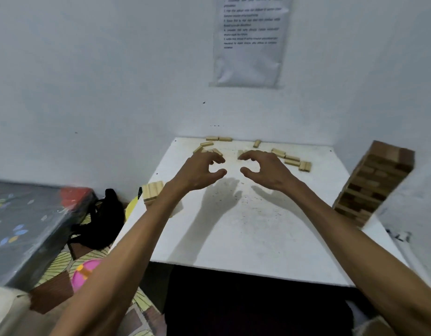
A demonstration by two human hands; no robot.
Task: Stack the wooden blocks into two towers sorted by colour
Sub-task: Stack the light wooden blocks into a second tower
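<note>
A tall tower of dark brown wooden blocks stands at the right edge of the white table. A short stack of light blocks sits at the left edge. Several loose light blocks lie scattered along the far edge by the wall. My left hand and my right hand hover above the table's middle, facing each other. Their fingers and thumbs are curved. Nothing is held in either. Loose blocks lie just beyond my left fingertips.
A printed paper sheet hangs on the wall behind the table. To the left lie a grey mattress, a black bag, a red item and a pink disc on a patterned floor.
</note>
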